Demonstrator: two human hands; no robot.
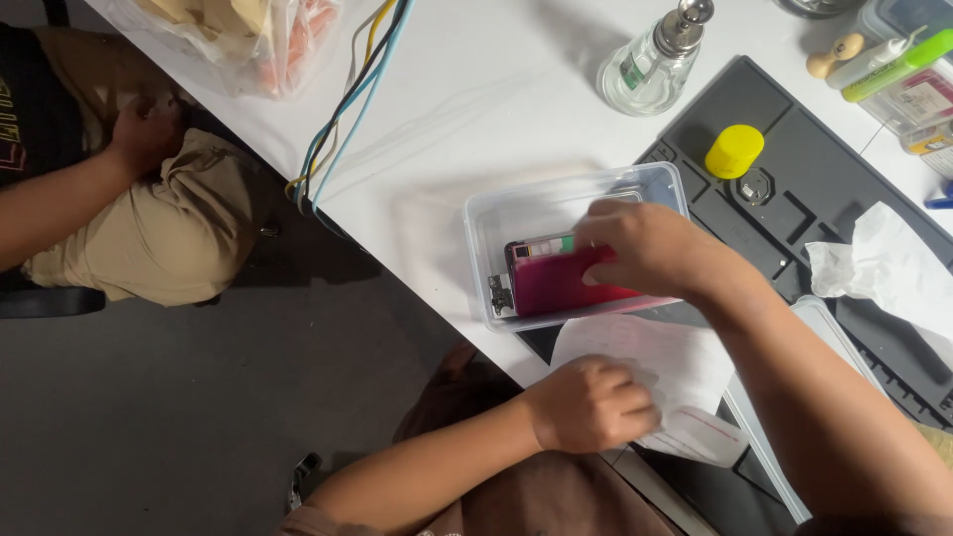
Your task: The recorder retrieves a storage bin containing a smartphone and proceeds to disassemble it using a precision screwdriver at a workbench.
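Note:
My right hand (650,248) reaches into a clear plastic box (496,213) on the white table and grips a red phone body (556,283) that lies in it with its inner parts showing. My left hand (594,405) rests as a loose fist on a white paper sheet (665,352) at the table's near edge, pressing it down. The paper lies partly over a dark work mat (794,189).
A glass pump bottle (655,60), a yellow cap (735,151), a crumpled tissue (884,263) and a green pen (898,65) sit around the mat. Coloured cables (347,99) hang off the table edge. Another person's hand (144,129) rests on a knee at left.

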